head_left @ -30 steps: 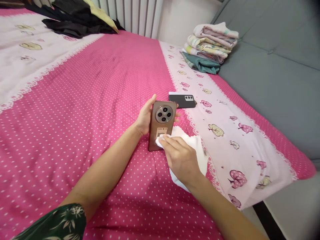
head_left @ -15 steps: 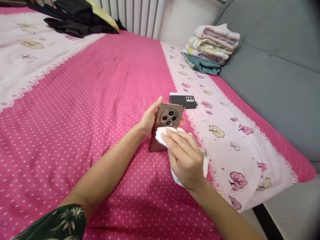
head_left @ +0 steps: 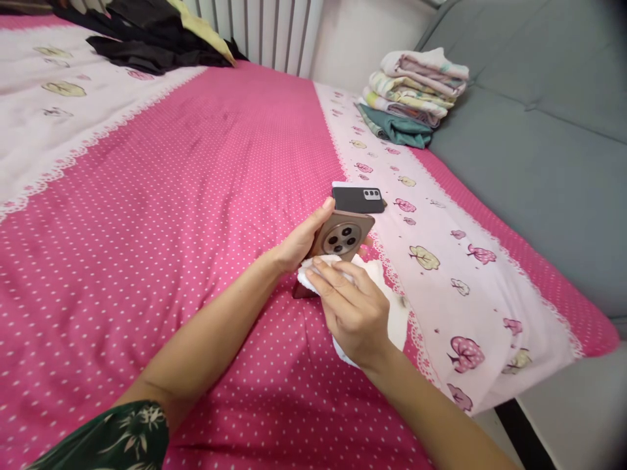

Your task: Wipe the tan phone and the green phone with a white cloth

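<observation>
A bronze-coloured smartphone (head_left: 355, 228) with a round camera ring is tilted above the bed, its back towards me. My left hand (head_left: 304, 241) is closed around it, thumb along the near left edge, fingertips showing at the right side. My right hand (head_left: 355, 307) pinches a white cloth (head_left: 398, 320) and presses a bunched part of it on the lower back of the phone. The rest of the cloth hangs below and behind that hand. Just beyond lies a dark phone (head_left: 350, 199) with a silver camera block, on top of something pale.
A pink and white bedspread (head_left: 235, 163) covers the bed. Folded cloths (head_left: 416, 91) are stacked at the back right, against a grey padded headboard (head_left: 533, 143). Dark clothes (head_left: 151, 46) lie at the far left, near a white radiator (head_left: 264, 32).
The bronze phone's top has tipped to the right and slightly down, with my left hand turning along. My right hand has slid the cloth a little left and down on its back.
</observation>
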`<state>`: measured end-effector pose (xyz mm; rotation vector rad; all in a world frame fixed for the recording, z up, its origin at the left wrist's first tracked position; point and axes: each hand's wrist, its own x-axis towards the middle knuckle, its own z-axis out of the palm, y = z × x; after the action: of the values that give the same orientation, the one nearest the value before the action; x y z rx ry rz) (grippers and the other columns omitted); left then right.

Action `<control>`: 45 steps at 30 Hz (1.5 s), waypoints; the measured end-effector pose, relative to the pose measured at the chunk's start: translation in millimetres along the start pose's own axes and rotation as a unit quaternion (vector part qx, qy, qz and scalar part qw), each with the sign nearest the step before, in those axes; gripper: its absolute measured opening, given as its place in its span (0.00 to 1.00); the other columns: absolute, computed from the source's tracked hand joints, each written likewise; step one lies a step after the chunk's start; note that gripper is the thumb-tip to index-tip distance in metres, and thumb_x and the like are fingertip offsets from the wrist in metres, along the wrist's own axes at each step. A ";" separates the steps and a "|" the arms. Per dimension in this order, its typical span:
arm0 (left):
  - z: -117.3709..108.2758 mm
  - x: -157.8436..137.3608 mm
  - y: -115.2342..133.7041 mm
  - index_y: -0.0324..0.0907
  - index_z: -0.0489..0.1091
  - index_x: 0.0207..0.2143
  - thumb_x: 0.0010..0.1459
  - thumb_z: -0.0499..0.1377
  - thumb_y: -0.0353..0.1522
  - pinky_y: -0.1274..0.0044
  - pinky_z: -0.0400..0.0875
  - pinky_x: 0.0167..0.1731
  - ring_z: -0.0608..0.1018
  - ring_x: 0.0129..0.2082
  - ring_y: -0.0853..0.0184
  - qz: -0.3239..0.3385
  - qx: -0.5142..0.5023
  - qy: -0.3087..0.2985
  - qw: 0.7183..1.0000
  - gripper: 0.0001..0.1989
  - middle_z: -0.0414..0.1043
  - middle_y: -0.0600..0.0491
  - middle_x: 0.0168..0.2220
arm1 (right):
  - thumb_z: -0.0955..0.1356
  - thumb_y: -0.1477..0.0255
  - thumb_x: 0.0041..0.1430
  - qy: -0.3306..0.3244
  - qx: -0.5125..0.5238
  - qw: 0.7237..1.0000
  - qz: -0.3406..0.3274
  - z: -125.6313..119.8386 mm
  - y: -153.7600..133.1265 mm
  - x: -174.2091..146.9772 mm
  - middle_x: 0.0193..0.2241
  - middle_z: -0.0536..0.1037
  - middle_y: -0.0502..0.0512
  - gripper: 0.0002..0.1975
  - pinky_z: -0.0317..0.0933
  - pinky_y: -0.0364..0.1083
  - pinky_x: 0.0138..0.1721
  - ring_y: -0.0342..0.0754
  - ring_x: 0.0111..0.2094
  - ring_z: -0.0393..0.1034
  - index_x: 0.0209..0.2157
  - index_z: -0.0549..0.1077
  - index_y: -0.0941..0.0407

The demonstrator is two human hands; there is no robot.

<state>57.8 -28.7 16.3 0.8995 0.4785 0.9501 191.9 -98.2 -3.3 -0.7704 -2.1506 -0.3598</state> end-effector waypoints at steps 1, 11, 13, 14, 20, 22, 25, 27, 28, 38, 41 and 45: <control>-0.2 0.2 0.3 0.35 0.74 0.47 0.58 0.46 0.60 0.74 0.72 0.36 0.79 0.35 0.62 0.003 0.000 0.004 1.000 0.40 0.78 0.40 0.42 | 0.66 0.86 0.60 -0.009 0.005 1.000 -0.006 1.5 0.5 -1.5 0.46 0.81 0.56 0.15 0.73 0.49 0.45 0.52 0.45 0.72 0.45 0.79 0.61; -7.0 4.8 2.6 0.34 0.74 0.50 0.57 0.45 0.61 0.69 0.72 0.44 0.80 0.39 0.57 0.013 0.025 0.047 0.998 0.42 0.79 0.40 0.41 | 0.63 0.79 0.66 -0.172 0.082 0.981 -0.039 2.9 0.6 -7.4 0.47 0.81 0.49 0.14 0.71 0.45 0.42 0.46 0.43 0.72 0.45 0.79 0.56; -6.4 5.2 3.2 0.34 0.74 0.49 0.57 0.45 0.61 0.69 0.72 0.44 0.80 0.39 0.57 0.017 0.031 0.056 0.998 0.42 0.80 0.40 0.40 | 0.64 0.78 0.66 -0.217 0.093 0.971 -0.037 3.0 -0.6 -8.5 0.46 0.81 0.49 0.13 0.71 0.44 0.41 0.46 0.43 0.71 0.45 0.79 0.54; -6.0 5.3 3.4 0.34 0.75 0.49 0.57 0.46 0.61 0.69 0.72 0.44 0.80 0.39 0.57 0.019 0.032 0.060 0.998 0.42 0.80 0.40 0.40 | 0.64 0.78 0.66 -0.235 0.095 0.967 -0.035 3.3 -1.2 -9.1 0.45 0.81 0.48 0.13 0.70 0.44 0.41 0.45 0.43 0.71 0.44 0.79 0.53; -6.1 5.8 3.6 0.33 0.75 0.46 0.57 0.46 0.61 0.69 0.72 0.45 0.80 0.39 0.56 0.019 0.030 0.072 0.997 0.42 0.80 0.40 0.39 | 0.65 0.77 0.65 -0.296 0.094 0.950 -0.025 2.8 1.2 -10.6 0.42 0.82 0.45 0.12 0.67 0.43 0.40 0.45 0.40 0.69 0.41 0.79 0.50; -7.8 6.0 3.0 0.33 0.75 0.47 0.56 0.46 0.61 0.69 0.72 0.44 0.80 0.39 0.56 0.017 0.028 0.068 0.997 0.42 0.80 0.40 0.39 | 0.65 0.78 0.65 -0.289 0.091 0.953 -0.025 0.8 4.7 -10.5 0.40 0.82 0.45 0.11 0.66 0.43 0.40 0.45 0.40 0.69 0.39 0.79 0.50; -10.5 6.8 1.7 0.34 0.75 0.47 0.55 0.47 0.61 0.69 0.73 0.44 0.80 0.39 0.56 0.014 0.017 0.055 0.998 0.42 0.80 0.40 0.39 | 0.65 0.79 0.65 -0.228 0.073 0.971 -0.018 -3.7 11.0 -9.3 0.40 0.82 0.46 0.11 0.66 0.44 0.40 0.46 0.41 0.69 0.37 0.79 0.53; -11.7 7.4 0.8 0.34 0.75 0.48 0.56 0.46 0.61 0.68 0.73 0.43 0.80 0.39 0.56 0.008 0.009 0.049 0.999 0.42 0.80 0.40 0.38 | 0.64 0.80 0.64 -0.169 0.047 0.985 -0.002 -7.0 14.8 -7.5 0.41 0.82 0.48 0.12 0.67 0.44 0.40 0.46 0.42 0.70 0.37 0.79 0.54; -12.0 7.7 0.5 0.34 0.75 0.48 0.56 0.46 0.61 0.68 0.73 0.43 0.80 0.39 0.56 0.006 0.007 0.047 0.999 0.42 0.80 0.40 0.38 | 0.64 0.81 0.64 -0.139 0.031 0.990 0.009 -8.6 16.4 -6.4 0.41 0.82 0.48 0.13 0.67 0.44 0.41 0.47 0.42 0.70 0.38 0.79 0.54; -9.9 6.6 0.9 0.35 0.76 0.46 0.59 0.46 0.57 0.66 0.71 0.48 0.80 0.43 0.54 0.023 0.012 0.013 1.000 0.37 0.80 0.42 0.38 | 0.66 0.84 0.59 0.054 -0.050 0.992 0.105 -16.2 20.3 -0.7 0.41 0.82 0.53 0.17 0.71 0.49 0.42 0.50 0.41 0.73 0.41 0.80 0.51; -10.7 6.0 1.6 0.35 0.76 0.45 0.59 0.47 0.57 0.66 0.72 0.48 0.80 0.42 0.54 0.024 0.011 0.017 1.000 0.36 0.81 0.42 0.38 | 0.66 0.84 0.59 0.036 -0.037 0.992 0.116 -13.3 18.2 -2.0 0.40 0.81 0.54 0.17 0.70 0.49 0.42 0.50 0.41 0.73 0.41 0.80 0.50; -13.3 6.4 2.5 0.34 0.75 0.45 0.58 0.48 0.55 0.65 0.73 0.46 0.81 0.41 0.53 0.027 -0.009 0.018 0.999 0.36 0.80 0.40 0.38 | 0.65 0.83 0.59 -0.022 -0.032 0.992 0.119 -6.7 15.5 -6.6 0.37 0.80 0.54 0.15 0.68 0.47 0.37 0.49 0.39 0.71 0.40 0.80 0.53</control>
<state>50.5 -16.7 11.1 0.8847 0.4784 1.0197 208.9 -92.1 -4.2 -1.0672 -2.0673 -0.2903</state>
